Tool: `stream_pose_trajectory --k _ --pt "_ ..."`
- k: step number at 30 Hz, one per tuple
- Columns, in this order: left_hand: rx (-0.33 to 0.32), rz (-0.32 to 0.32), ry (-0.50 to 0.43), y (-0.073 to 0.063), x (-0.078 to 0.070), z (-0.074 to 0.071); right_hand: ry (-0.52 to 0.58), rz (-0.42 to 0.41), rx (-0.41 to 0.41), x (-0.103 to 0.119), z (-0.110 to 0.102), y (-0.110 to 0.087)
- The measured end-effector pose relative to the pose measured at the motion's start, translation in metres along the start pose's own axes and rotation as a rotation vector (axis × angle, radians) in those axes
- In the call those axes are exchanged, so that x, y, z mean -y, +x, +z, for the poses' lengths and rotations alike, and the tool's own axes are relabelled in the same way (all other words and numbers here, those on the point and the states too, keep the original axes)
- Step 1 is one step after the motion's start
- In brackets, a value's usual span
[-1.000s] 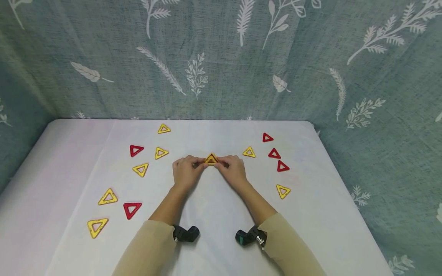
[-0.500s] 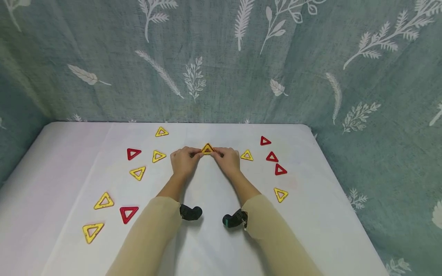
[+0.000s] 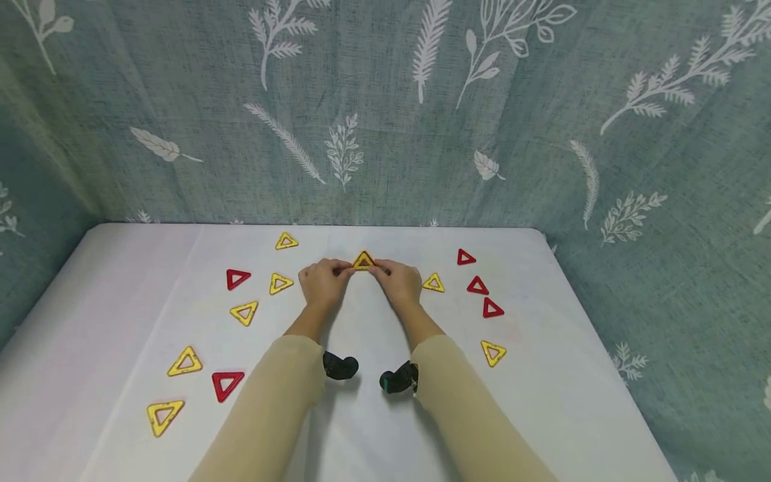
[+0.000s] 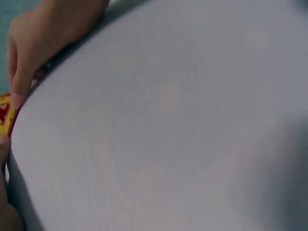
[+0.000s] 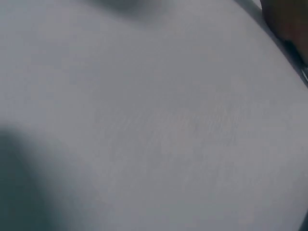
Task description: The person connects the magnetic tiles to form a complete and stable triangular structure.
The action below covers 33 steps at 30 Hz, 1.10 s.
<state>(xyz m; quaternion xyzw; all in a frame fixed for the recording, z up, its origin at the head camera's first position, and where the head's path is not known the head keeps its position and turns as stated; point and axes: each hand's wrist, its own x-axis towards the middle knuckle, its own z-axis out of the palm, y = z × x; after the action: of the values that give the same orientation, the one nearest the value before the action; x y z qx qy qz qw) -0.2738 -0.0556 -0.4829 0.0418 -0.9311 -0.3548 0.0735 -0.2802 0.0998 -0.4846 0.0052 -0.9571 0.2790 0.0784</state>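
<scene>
Both hands meet near the far middle of the white table. My left hand (image 3: pixel 325 281) pinches the left corner of a yellow triangle frame (image 3: pixel 363 268) between thumb and fingers. On its right corner, my right hand (image 3: pixel 397 282) has the same kind of pinch. The triangle points away from me, and a darker outline shows along its edges. In the left wrist view, red shows inside the yellow frame (image 4: pixel 5 129), with fingertips at two of its corners. The right wrist view catches only part of a hand at its upper right corner.
Several yellow and red triangle frames lie flat on the table (image 3: pixel 361 415), including a red one (image 3: pixel 218 395) at left, a yellow one (image 3: pixel 486 359) at right and a yellow one (image 3: pixel 280 246) at the back. A leaf-patterned curtain (image 3: pixel 385 174) hangs behind the far edge.
Both hands have moved away from me toward the far edge, carrying the yellow triangle between them. The head view has shifted slightly. The loose triangles lie as before.
</scene>
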Motion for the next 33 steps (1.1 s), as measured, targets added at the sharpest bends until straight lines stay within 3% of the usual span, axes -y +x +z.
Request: stream_pose_trajectory --k 10,18,27,33 --pt "-0.019 0.074 -0.028 -0.007 0.015 -0.009 0.136 -0.011 0.024 -0.002 0.002 -0.005" --pt "0.035 0.116 -0.019 -0.021 0.022 -0.011 0.258 -0.155 0.050 -0.016 -0.004 -0.021" --pt "0.030 0.152 0.005 -0.044 0.027 -0.018 0.346 -0.199 0.070 -0.018 -0.013 -0.044" --pt "0.104 0.163 -0.031 -0.066 0.031 -0.028 0.356 -0.195 0.106 -0.024 -0.019 -0.065"
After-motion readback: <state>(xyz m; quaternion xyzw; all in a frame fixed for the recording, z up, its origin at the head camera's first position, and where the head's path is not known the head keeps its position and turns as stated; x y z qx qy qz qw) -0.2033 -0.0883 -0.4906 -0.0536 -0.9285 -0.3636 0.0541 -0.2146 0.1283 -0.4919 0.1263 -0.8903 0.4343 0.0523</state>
